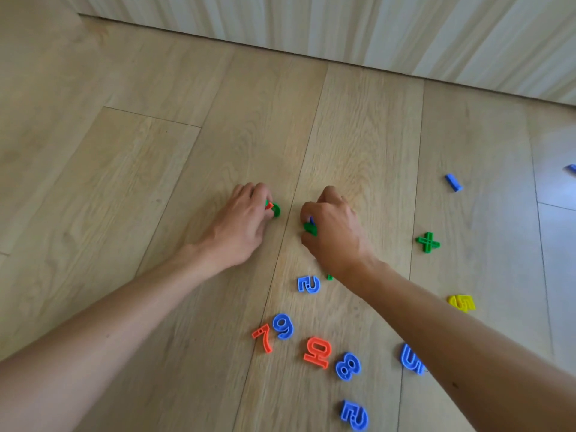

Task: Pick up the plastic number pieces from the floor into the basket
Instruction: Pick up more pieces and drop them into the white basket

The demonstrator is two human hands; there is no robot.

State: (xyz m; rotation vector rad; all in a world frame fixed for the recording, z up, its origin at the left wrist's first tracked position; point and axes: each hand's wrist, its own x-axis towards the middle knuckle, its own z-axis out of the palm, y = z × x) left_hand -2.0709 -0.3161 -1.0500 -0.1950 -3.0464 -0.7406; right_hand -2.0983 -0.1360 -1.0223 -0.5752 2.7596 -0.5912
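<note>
My left hand (243, 222) is closed on small green and red plastic pieces (273, 208) at the floor. My right hand (335, 232) grips a green piece with a bit of blue (310, 227). Loose pieces lie on the wood floor near me: a blue 2 (308, 284), a blue 9 (283, 326), an orange 7 (263, 337), an orange piece (318, 353), a blue 8 (347, 366), another blue 2 (354, 414) and a blue 5 (410, 359) partly under my right forearm. A green plus (428, 242), a yellow 5 (462, 303) and a blue bar (453, 182) lie to the right. No basket is in view.
A pale wall or cabinet front (343, 26) runs along the far side of the wooden floor (124, 151). Another blue piece (572, 168) is cut off at the right edge. A tiny green bit (329, 277) shows beside my right wrist.
</note>
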